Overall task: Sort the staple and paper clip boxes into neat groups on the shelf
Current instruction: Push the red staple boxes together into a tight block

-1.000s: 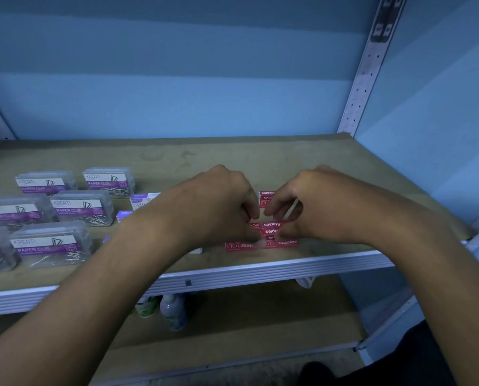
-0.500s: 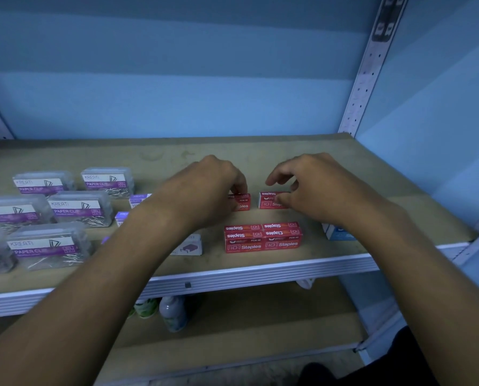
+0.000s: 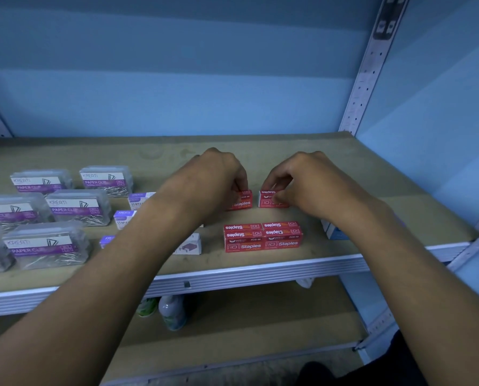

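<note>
My left hand [image 3: 216, 179] pinched a small red staple box [image 3: 239, 200] with curled fingers. My right hand [image 3: 302, 182] pinched another red staple box [image 3: 270, 199] just beside it, with a little gap between the two. Both boxes sat on the brown shelf [image 3: 330, 162]. Nearer to me was a neat block of red staple boxes [image 3: 263, 236], all touching. By my left arm were white and purple staple boxes [image 3: 138, 200]. Far to the left stood the clear paper clip boxes [image 3: 79, 206] in rows. Under the shelf were two bottles [image 3: 171, 312]
</note>
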### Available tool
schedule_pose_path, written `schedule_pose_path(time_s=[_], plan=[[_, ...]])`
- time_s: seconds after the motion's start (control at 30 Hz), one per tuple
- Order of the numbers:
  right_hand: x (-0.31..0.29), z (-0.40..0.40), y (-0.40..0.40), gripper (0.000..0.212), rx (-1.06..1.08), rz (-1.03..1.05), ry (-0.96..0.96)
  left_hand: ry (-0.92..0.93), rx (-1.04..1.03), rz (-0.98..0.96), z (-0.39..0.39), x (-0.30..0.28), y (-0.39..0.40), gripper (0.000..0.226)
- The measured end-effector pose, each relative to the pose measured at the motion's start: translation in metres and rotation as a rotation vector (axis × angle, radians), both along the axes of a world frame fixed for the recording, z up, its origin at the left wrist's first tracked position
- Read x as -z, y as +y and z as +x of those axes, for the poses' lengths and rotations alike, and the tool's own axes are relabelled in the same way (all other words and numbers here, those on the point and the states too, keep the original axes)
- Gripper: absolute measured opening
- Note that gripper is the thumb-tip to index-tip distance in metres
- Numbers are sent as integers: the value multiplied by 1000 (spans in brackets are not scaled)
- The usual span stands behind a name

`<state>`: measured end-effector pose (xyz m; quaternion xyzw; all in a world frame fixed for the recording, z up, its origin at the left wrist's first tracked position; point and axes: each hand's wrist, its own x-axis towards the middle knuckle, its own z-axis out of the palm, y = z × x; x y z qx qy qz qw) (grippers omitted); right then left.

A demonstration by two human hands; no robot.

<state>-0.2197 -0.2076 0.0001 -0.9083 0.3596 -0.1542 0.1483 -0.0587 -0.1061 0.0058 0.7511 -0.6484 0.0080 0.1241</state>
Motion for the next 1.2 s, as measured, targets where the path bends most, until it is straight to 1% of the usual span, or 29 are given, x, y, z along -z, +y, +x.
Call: schedule_pose_path(time_s=[0.23,0.43,0.9,1.2], plan=[[-11,-9,10,19,-31,15,-28,36,31,-31,-5,-8,9,23],[-20,-16,21,16,-58,41,-14,19,67,-54,-12,-12,16,20],[-25,-23,30,13,-104,125,74,58,86,20,-18,-14,24,20],[-21,-21,30,11,-113,141,129,58,124,78,-20,-15,27,20]])
